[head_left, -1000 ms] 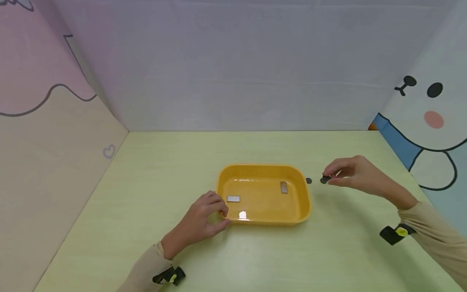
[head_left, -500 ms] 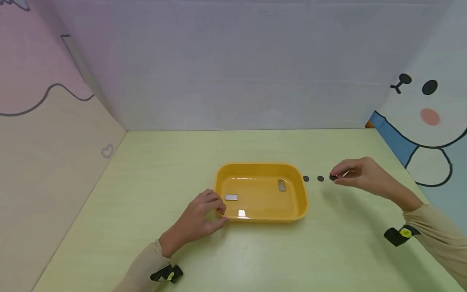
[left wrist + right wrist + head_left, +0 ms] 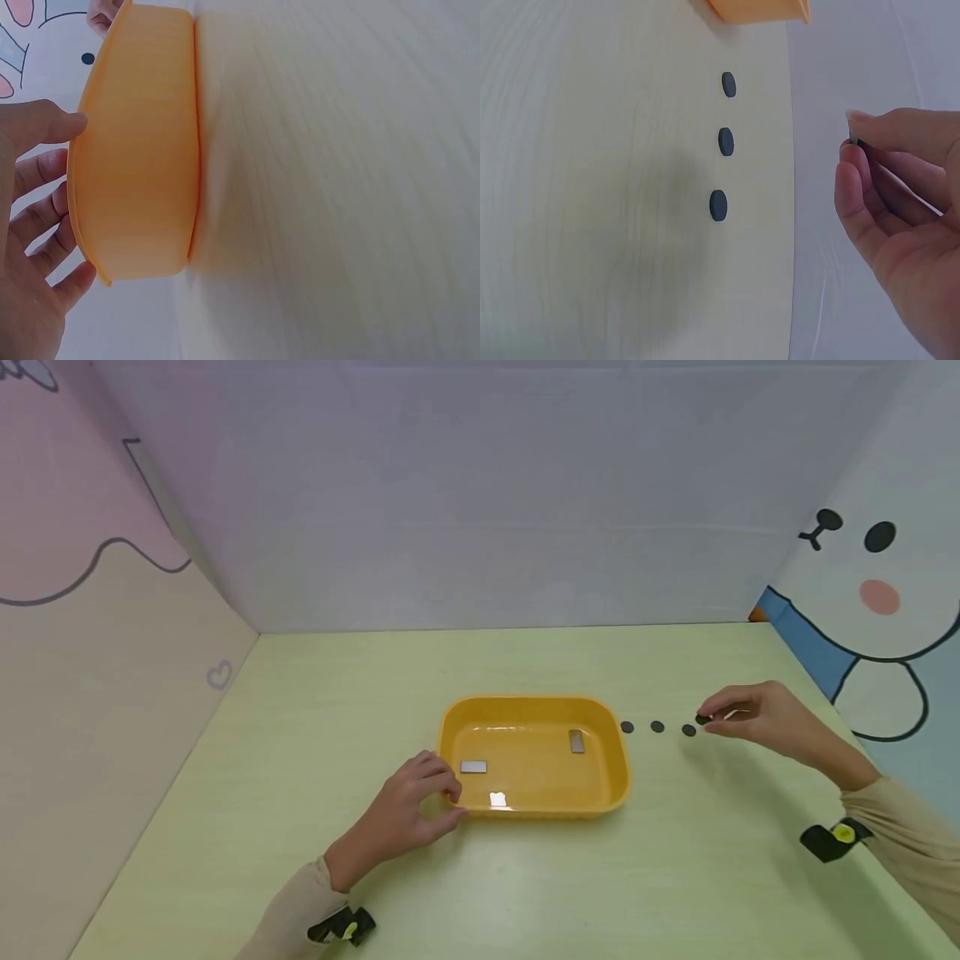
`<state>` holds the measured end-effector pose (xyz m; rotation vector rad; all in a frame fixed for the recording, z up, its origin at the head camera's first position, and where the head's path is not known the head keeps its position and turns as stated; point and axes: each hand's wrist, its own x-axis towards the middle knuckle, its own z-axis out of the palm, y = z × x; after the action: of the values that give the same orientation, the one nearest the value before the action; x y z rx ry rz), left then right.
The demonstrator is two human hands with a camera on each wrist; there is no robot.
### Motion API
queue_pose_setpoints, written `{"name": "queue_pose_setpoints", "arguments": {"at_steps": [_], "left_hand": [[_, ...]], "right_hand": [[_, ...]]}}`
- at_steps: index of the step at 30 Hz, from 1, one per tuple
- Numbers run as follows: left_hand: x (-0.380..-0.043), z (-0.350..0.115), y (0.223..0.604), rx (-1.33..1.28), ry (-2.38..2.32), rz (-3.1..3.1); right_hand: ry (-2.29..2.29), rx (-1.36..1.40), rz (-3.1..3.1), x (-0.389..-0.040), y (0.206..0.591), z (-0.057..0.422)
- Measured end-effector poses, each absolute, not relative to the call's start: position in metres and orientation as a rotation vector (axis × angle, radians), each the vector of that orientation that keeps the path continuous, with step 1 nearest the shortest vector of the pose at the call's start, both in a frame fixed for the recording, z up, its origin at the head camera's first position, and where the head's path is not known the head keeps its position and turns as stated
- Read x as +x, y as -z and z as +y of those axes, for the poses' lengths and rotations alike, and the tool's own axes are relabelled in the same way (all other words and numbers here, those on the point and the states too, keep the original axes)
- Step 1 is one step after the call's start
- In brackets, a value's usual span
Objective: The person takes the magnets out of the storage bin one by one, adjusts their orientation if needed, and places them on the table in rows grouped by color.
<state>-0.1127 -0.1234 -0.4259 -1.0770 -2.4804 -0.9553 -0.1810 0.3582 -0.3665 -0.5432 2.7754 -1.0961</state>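
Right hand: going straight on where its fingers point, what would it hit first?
Likely the nearest black disc on the table, though the right hand looks raised and might pass over it.

The left hand holds the rim of an orange tray on a pale table.

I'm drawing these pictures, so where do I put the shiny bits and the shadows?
Head view: a white glare spot near the front of the yellow tray, and a soft shadow on the table below the right hand; left wrist view: faint shade on the table beside the tray; right wrist view: a blurry-edged shadow beside the black discs.
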Motion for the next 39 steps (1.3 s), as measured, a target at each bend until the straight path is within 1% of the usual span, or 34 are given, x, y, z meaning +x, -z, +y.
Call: {"name": "queue_pose_setpoints", "arguments": {"at_steps": [13, 25, 35, 39], "left_hand": [[-0.113, -0.123, 0.426, -1.069, 0.942, -2.486], [-0.113, -0.123, 0.425, -1.062, 0.929, -2.490], [-0.113, -0.122, 0.427, -1.061, 0.933, -2.477], [-0.113, -0.122, 0.429, -1.053, 0.934, -2.461]], "right_hand": [[1.051, -0.416, 2.838, -0.181, 0.376, 0.374], [0.953, -0.302, 2.861, -0.184, 0.386, 0.379], [0.884, -0.261, 2.881, -0.187, 0.406, 0.389], [0.835, -0.302, 2.910, -0.189, 0.408, 0.389]]}}
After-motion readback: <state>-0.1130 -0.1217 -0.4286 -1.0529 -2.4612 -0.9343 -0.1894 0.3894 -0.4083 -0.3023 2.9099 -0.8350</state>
